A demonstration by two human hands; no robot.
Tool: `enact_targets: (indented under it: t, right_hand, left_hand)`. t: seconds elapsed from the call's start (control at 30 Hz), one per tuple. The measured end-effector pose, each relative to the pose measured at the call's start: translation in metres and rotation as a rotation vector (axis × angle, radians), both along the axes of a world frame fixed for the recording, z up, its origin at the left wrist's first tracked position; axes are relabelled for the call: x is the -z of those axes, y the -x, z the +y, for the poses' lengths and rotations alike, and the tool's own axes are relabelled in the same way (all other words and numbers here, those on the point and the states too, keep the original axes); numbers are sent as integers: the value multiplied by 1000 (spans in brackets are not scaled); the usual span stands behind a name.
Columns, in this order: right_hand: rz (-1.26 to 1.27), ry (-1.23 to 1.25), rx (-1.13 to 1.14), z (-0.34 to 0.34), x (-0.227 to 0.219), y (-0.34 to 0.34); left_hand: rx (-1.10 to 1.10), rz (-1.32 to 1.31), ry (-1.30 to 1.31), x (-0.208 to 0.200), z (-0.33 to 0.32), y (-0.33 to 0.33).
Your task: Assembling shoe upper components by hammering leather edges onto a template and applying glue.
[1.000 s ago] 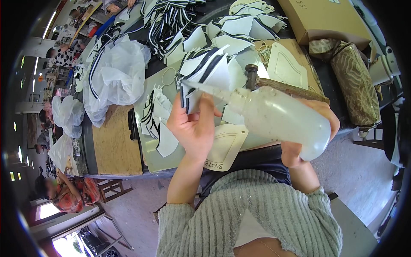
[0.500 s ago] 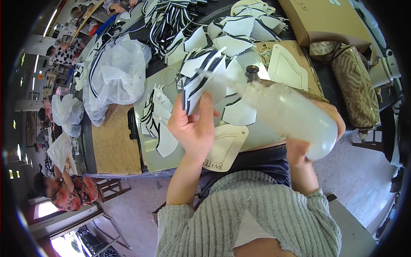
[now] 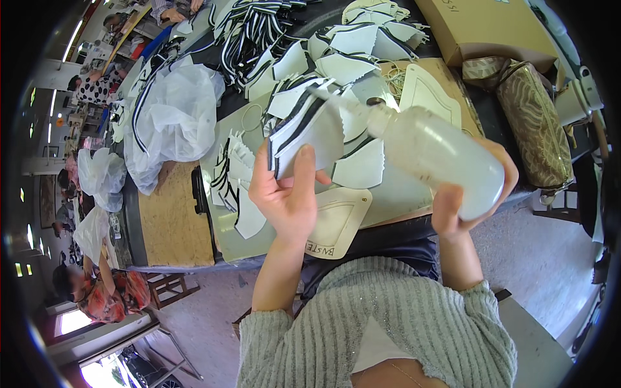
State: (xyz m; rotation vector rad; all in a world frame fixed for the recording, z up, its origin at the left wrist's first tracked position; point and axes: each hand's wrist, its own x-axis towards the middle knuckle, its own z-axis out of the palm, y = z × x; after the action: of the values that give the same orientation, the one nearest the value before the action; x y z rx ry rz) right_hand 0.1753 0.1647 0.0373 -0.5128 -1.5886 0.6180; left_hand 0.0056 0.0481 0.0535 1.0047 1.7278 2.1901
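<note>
My left hand [image 3: 288, 197] is closed around a small stack of white cut pieces [image 3: 325, 139] with black-and-white striped edges, thumb on top and fingers beneath. In my right hand [image 3: 451, 210] lies a translucent plastic squeeze bottle [image 3: 440, 155], tilted with its narrow nozzle pointing left. The nozzle tip is at the striped edge of the stack; whether it touches cannot be made out. Cloudy contents show through the bottle. Below the stack lies a cream card template [image 3: 339, 223], and left of my hand is a fanned pile of similar white pieces [image 3: 251, 213].
More striped-edge white pieces [image 3: 349, 64] heap at the back beside a bundle of striped strips [image 3: 249, 32]. Clear plastic bags [image 3: 171, 110] sit left. A cardboard box [image 3: 491, 29], patterned pouch [image 3: 533, 126] and second template [image 3: 430, 94] are right. Other people sit far left.
The bottle and its nozzle have dropped slightly and shifted a little left, and blur less. My left hand and the stack have moved slightly left and down.
</note>
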Motion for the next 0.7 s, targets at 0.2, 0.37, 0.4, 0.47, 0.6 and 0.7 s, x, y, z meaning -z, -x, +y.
enact_targets:
  t: [0.2, 0.37, 0.4, 0.47, 0.6, 0.7]
  right_hand:
    - [239, -102, -167, 5, 7, 3]
    - [34, -11, 14, 7, 4, 0]
    - [118, 39, 18, 6, 3, -1]
    - [127, -19, -3, 8, 3, -5]
    - [25, -93, -134, 3, -5, -6]
    - [3, 55, 69, 1, 1, -5]
  left_hand:
    - [62, -16, -63, 5, -4, 3]
    - [79, -35, -53, 7, -6, 3]
    - [78, -36, -53, 7, -6, 3]
    - [104, -9, -66, 7, -8, 6]
    - [103, -15, -69, 8, -10, 5]
    - [114, -35, -58, 9, -11, 5]
